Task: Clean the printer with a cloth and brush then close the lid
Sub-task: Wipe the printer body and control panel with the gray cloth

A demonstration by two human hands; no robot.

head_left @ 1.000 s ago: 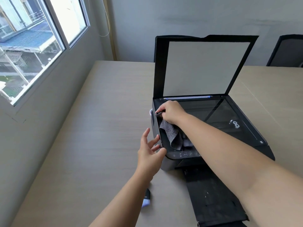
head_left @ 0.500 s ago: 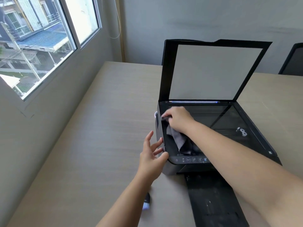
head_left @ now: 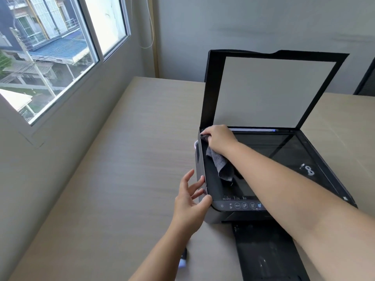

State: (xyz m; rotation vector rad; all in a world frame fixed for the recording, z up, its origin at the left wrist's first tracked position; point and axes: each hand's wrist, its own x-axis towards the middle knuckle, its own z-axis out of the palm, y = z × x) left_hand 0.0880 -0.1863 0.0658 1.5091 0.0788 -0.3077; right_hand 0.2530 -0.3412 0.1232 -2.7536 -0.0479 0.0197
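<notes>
there, right grip [head_left: 218, 138] holding cloth [head_left: 222, 166], left grip [head_left: 190, 201] wide against printer [head_left: 203, 171], lid [head_left: 274, 90] up

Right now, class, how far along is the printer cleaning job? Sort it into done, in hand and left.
Done: nothing can be confirmed as finished from this view. In hand: the right hand presses a grey cloth on the printer's top left edge, while the left hand rests on its front corner. Left: the brushing, and the lid is up, not yet closed.
</notes>
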